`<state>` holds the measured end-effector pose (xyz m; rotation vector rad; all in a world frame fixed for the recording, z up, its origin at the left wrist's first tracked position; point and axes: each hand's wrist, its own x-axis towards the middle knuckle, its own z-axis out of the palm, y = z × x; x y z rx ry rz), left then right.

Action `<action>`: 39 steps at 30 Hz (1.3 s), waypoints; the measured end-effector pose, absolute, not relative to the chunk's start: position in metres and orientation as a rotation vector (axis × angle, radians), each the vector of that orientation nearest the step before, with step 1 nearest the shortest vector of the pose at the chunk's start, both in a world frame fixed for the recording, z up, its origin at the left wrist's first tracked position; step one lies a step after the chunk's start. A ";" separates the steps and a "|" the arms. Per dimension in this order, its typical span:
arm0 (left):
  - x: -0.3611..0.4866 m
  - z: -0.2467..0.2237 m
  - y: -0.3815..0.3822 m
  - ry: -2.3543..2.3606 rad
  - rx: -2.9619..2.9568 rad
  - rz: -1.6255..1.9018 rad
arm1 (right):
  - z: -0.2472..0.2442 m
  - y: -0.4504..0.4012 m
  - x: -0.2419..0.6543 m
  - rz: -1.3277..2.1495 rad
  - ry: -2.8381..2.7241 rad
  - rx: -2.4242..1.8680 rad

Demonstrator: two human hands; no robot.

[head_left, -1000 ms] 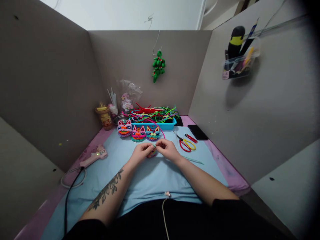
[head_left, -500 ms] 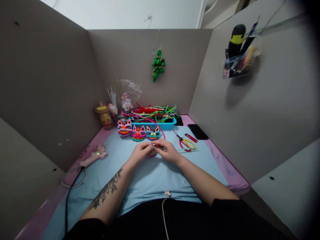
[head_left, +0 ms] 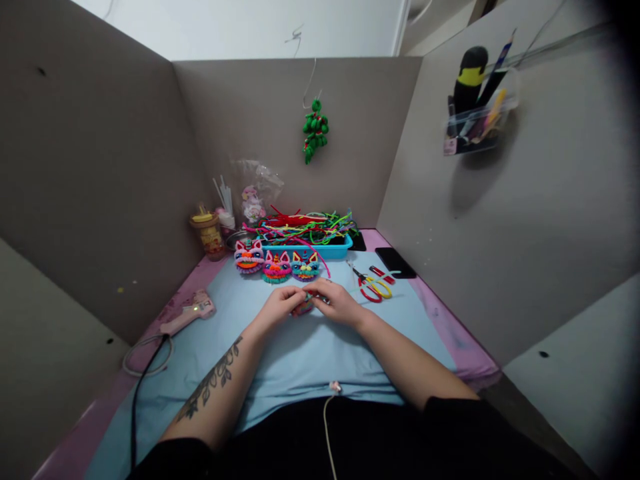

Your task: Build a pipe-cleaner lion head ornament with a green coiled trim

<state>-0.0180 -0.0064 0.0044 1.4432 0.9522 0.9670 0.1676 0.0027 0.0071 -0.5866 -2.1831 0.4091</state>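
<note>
My left hand (head_left: 280,308) pinches a small multicoloured pipe-cleaner piece (head_left: 302,309) from its left side, low over the blue cloth. Closed at the other side of the piece is my right hand (head_left: 339,305), its fingertips almost meeting those of the left. A pale green pipe cleaner (head_left: 387,275) sticks out to the right from behind my right hand; its inner end is hidden by the fingers. Just beyond the hands stand finished-looking pipe-cleaner animal heads: a lilac one (head_left: 249,257), a pink one (head_left: 277,268) and a teal one (head_left: 305,267).
Behind the heads a blue tray (head_left: 330,251) holds many coloured pipe cleaners. Pliers (head_left: 370,287), a red cutter (head_left: 382,274) and a phone (head_left: 395,263) lie to the right. A pink glue gun (head_left: 193,312) with its cord rests left, near a lidded cup (head_left: 209,237).
The pale green pipe cleaner's free end has swung upward, now crossing near the red cutter. Both hands stay nearly in place around the small piece, fingers shifting slightly.
</note>
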 end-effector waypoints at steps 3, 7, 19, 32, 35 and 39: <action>-0.018 0.003 -0.006 0.938 1.419 0.975 | 0.006 0.003 0.168 0.377 -2.183 -0.583; -0.017 0.004 -0.007 0.933 1.381 0.986 | 0.006 0.004 0.169 0.303 -2.188 -0.553; -0.018 0.003 -0.005 0.951 1.363 0.991 | -0.002 0.008 0.170 0.122 -2.141 -0.538; -0.016 0.010 -0.010 0.929 1.368 0.968 | -0.005 0.009 0.172 -0.015 -2.233 -0.570; -0.018 0.010 -0.010 0.909 1.374 0.945 | -0.004 0.007 0.172 -0.050 -2.256 -0.576; -0.023 0.008 -0.008 0.891 1.402 0.894 | -0.004 0.007 0.171 0.000 -2.221 -0.584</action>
